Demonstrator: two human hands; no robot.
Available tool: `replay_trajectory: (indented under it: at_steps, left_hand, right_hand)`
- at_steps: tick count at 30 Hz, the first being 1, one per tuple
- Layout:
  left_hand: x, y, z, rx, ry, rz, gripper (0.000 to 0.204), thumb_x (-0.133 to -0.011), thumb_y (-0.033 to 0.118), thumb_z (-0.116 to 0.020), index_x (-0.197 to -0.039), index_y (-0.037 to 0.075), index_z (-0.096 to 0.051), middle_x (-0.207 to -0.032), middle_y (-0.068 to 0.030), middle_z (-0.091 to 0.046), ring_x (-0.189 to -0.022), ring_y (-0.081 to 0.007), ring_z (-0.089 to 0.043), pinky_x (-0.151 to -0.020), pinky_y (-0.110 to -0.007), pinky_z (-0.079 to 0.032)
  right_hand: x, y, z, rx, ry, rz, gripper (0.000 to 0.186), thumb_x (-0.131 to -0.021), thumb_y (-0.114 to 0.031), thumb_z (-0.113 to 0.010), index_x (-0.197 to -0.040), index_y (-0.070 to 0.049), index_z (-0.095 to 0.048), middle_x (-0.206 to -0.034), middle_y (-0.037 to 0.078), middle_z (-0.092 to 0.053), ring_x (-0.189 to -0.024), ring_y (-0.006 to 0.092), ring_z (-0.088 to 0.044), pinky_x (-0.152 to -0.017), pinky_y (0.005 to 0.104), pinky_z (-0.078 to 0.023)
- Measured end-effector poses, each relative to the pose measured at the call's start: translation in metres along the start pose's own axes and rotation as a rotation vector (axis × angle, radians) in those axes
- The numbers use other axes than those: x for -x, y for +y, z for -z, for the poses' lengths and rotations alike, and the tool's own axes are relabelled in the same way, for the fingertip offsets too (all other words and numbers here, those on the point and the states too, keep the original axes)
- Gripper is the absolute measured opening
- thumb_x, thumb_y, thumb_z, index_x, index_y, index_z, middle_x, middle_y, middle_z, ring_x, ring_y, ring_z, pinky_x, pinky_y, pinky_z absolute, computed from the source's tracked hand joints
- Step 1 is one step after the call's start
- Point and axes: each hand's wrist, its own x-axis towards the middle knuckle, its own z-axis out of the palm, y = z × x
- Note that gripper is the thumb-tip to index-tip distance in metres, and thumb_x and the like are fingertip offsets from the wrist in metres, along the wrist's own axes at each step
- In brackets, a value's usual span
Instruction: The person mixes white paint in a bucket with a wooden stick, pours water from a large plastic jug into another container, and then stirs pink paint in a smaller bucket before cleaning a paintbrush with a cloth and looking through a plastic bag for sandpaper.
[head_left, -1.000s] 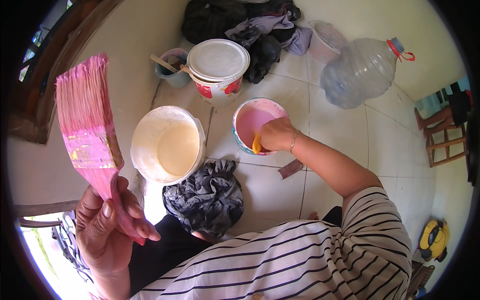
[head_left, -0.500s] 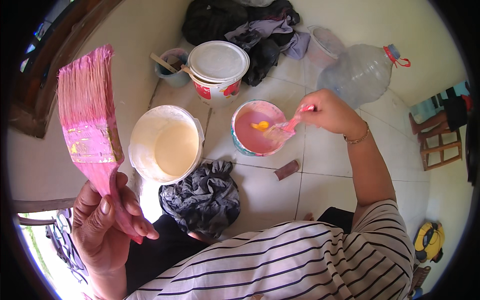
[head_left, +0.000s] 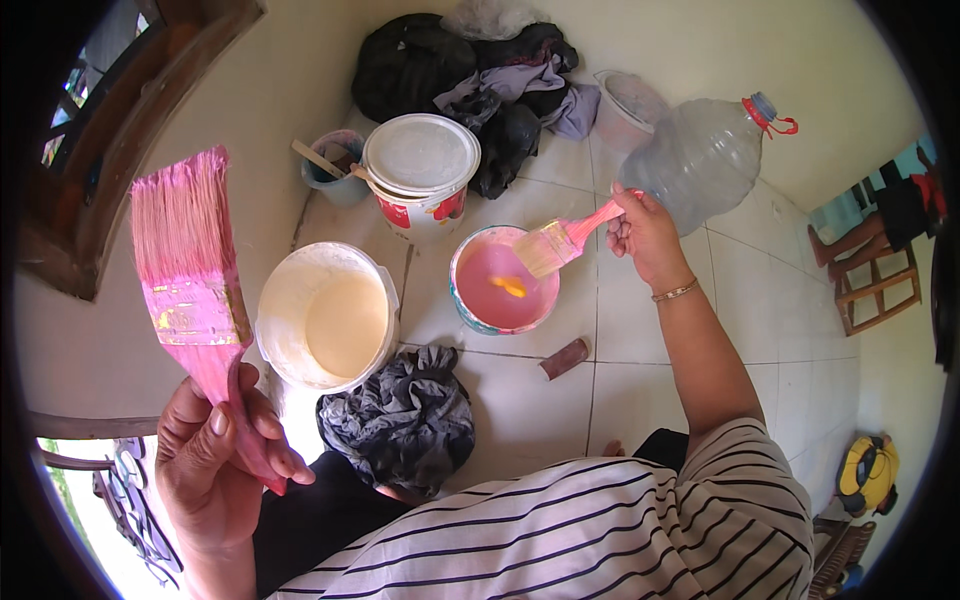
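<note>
Both busy lol | left hand [head_left: 215, 455] curled round big pink brush [head_left: 195, 285] | right hand [head_left: 645, 232] pinching smaller brush [head_left: 565, 242], pulled back over paint pot [head_left: 463, 303] rim since a second ago, so yellow bit's [head_left: 508, 286] left in the paint | pot's out from floor's [head_left: 645, 340] left edge

- Two flat, pink-stained paintbrushes: one broad pink-bristled brush [head_left: 190, 240], one smaller brush with a reddish-pink handle [head_left: 553, 247].
- Five round buckets: one white bucket with cream liquid [head_left: 285, 300], one teal-streaked tub of pink paint [head_left: 470, 312], one lidded white bucket with red markings [head_left: 425, 212], one small blue-grey bucket [head_left: 345, 190], one pale pinkish bucket [head_left: 612, 125].
- One large clear plastic bottle [head_left: 700, 165].
- One small yellow-orange piece [head_left: 508, 287].
- One crumpled dark-grey cloth bundle [head_left: 400, 420].
- One reddish-brown rectangular piece [head_left: 565, 359].
- One brown wooden stool [head_left: 880, 297].
</note>
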Motion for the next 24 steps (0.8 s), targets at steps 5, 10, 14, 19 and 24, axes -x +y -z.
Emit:
replay_trajectory:
  at_steps: [5, 10, 14, 19, 24]
  left_hand:
    - [-0.001, -0.002, -0.001, -0.009, 0.031, 0.017, 0.034, -0.091, 0.013, -0.05, -0.116, -0.01, -0.047, -0.082, -0.0207, -0.061, -0.061, -0.0286, -0.065, -0.056, -0.043, -0.058]
    - [0.0, -0.002, 0.0, -0.021, 0.063, 0.012, 0.034, -0.091, 0.012, -0.051, -0.116, -0.01, -0.047, -0.081, -0.0208, -0.061, -0.06, -0.0287, -0.064, -0.055, -0.043, -0.058]
    - [0.0, -0.004, 0.0, -0.035, 0.066, 0.015, 0.035, -0.091, 0.012, -0.051, -0.117, -0.011, -0.047, -0.082, -0.0213, -0.06, -0.06, -0.0288, -0.064, -0.055, -0.043, -0.058]
    - [-0.002, -0.004, -0.004, -0.024, 0.016, 0.036, 0.035, -0.091, 0.012, -0.05, -0.118, -0.011, -0.046, -0.083, -0.0219, -0.06, -0.06, -0.0292, -0.065, -0.055, -0.043, -0.058]
    - [-0.007, -0.007, 0.001, -0.012, -0.017, 0.043, 0.035, -0.092, 0.012, -0.048, -0.119, -0.01, -0.045, -0.085, -0.0211, -0.06, -0.063, -0.0293, -0.065, -0.057, -0.042, -0.059]
  right_hand:
    - [0.007, -0.001, -0.01, 0.01, 0.004, 0.057, 0.026, -0.088, -0.032, -0.061, -0.084, -0.007, -0.054, -0.06, 0.001, -0.055, -0.045, 0.0099, -0.052, -0.041, 0.0211, -0.037]
    - [0.016, -0.012, -0.027, 0.267, -0.089, 0.246, 0.022, -0.088, -0.024, -0.063, -0.091, -0.002, -0.061, -0.065, 0.001, -0.059, -0.049, 0.0063, -0.052, -0.042, 0.0195, -0.039]
    - [0.012, 0.001, -0.035, 0.398, -0.194, 0.252, 0.017, -0.087, -0.02, -0.063, -0.089, -0.003, -0.063, -0.069, 0.0, -0.06, -0.055, 0.0052, -0.053, -0.045, 0.0196, -0.04]
    - [-0.015, 0.046, -0.047, 0.652, -0.367, 0.392, 0.017, -0.082, -0.013, -0.067, -0.091, 0.0, -0.062, -0.073, 0.003, -0.062, -0.061, 0.0112, -0.055, -0.058, 0.0244, -0.047]
    - [-0.018, 0.068, -0.073, 1.064, -0.098, 0.537, 0.02, -0.077, -0.016, -0.068, -0.086, 0.001, -0.062, -0.076, 0.012, -0.064, -0.066, 0.0239, -0.061, -0.064, 0.0332, -0.05]
